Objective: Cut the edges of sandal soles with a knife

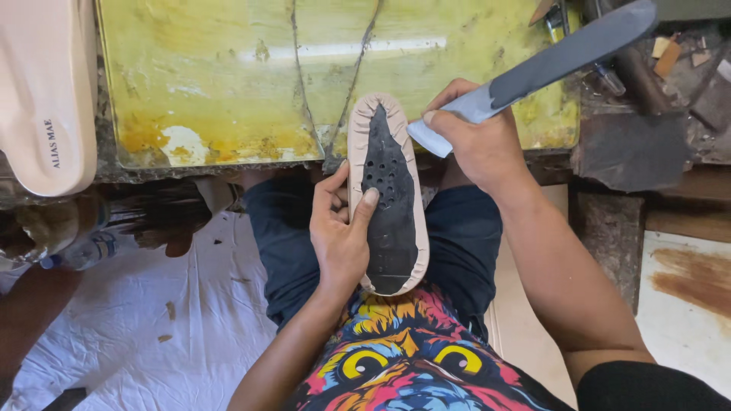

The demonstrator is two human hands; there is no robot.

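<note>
My left hand (340, 228) grips a shoe (388, 199) held sole side up over my lap, a beige upper wrapped round a black perforated insole board. Its thumb lies on the black board. My right hand (478, 138) is closed on a long flat grey strip (548, 65), whose pale lower end touches the shoe's right edge near the toe. The strip slants up to the right over the workbench.
A yellow glue-stained board (228, 84) covers the bench in front. A pale beige insole (42, 91) lies at the top left. Tools and scraps (655, 68) clutter the right end of the bench. White cloth (152, 320) covers the floor on the left.
</note>
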